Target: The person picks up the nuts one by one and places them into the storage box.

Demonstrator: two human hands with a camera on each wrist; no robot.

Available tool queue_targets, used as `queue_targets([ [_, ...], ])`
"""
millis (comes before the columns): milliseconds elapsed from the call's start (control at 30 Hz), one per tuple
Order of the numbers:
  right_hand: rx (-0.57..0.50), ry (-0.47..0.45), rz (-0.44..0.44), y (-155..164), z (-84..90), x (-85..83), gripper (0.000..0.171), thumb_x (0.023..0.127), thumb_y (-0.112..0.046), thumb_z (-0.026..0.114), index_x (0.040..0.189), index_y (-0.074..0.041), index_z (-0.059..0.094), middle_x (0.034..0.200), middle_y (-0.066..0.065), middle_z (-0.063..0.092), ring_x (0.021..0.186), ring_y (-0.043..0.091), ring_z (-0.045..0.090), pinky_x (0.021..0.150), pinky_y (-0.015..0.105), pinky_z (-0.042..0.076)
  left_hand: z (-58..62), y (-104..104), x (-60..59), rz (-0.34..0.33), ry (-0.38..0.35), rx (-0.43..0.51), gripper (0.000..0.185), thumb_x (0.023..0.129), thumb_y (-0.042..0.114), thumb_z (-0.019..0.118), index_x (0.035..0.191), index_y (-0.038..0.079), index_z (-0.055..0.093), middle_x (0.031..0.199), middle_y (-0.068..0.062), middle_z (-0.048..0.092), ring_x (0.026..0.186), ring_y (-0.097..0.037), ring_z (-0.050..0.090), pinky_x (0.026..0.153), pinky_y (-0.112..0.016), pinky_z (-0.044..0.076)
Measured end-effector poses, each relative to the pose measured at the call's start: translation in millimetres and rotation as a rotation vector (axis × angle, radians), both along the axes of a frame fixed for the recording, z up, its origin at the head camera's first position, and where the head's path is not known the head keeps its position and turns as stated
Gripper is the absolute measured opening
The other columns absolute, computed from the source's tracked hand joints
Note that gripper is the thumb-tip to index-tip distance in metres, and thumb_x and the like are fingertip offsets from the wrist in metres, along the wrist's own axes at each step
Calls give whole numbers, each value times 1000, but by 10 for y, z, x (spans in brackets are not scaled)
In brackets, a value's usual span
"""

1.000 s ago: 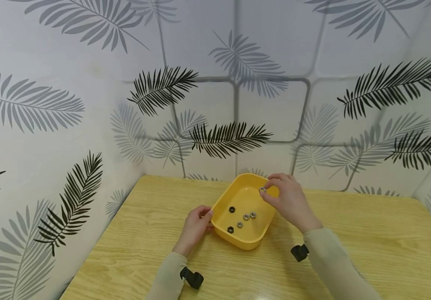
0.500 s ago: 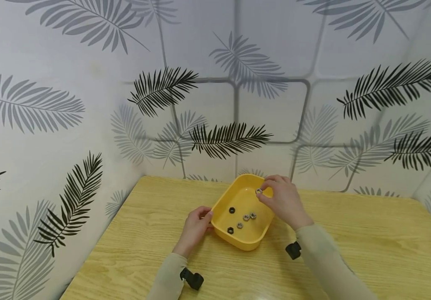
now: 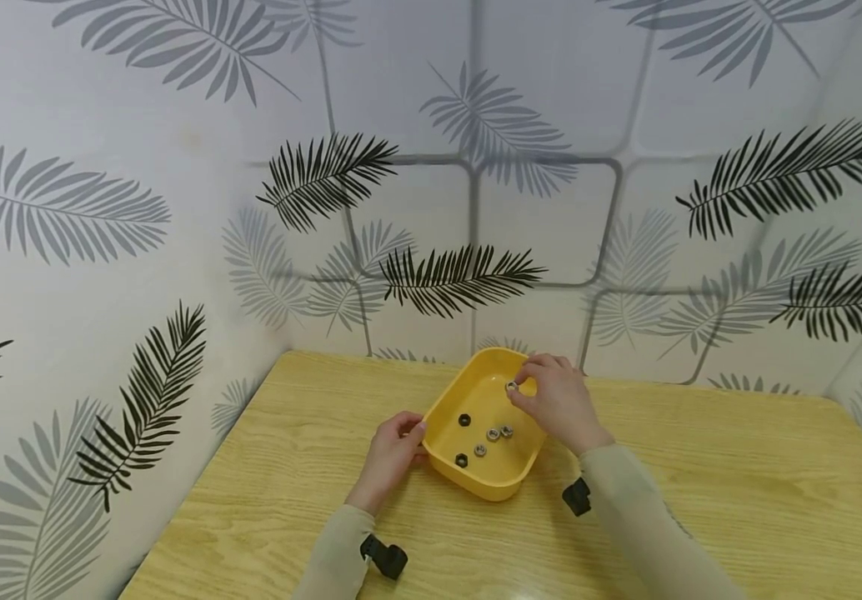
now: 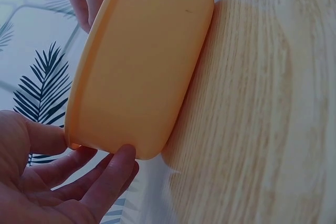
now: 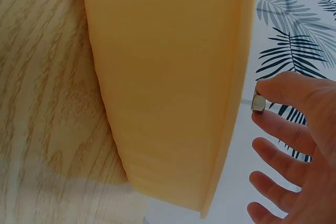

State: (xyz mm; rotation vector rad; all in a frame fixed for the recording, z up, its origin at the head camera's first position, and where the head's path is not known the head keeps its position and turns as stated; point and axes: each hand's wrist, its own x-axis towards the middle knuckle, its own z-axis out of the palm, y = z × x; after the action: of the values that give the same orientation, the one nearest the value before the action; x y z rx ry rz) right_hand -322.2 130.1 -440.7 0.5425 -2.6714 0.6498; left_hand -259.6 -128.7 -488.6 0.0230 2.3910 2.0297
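right hand [image 3: 560,405] pinches a silver nut [image 3: 511,386] over the yellow tray [image 3: 502,487]; left hand [image 3: 389,457] grips its rim.

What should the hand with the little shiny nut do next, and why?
Probably lower and let go: the right hand pinches a small silver metal nut above the yellow plastic tray, where other nuts already lie, while the left hand steadies its rim.

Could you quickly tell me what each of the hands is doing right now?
Left hand: grips the yellow tray at its rim.
Right hand: pinches a silver nut.
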Motion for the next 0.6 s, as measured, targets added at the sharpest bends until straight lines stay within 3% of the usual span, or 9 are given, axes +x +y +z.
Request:
queue_targets([
  [600,78,-57,5,-65,-118,-71,18,87,-32,72,89,-14,71,120,10,64,120,36,47,102,61,30,3,1,4,0,6,12,28,104,12,50,121,-7,59,111,-24,60,89,-28,66,78,-40,58],
])
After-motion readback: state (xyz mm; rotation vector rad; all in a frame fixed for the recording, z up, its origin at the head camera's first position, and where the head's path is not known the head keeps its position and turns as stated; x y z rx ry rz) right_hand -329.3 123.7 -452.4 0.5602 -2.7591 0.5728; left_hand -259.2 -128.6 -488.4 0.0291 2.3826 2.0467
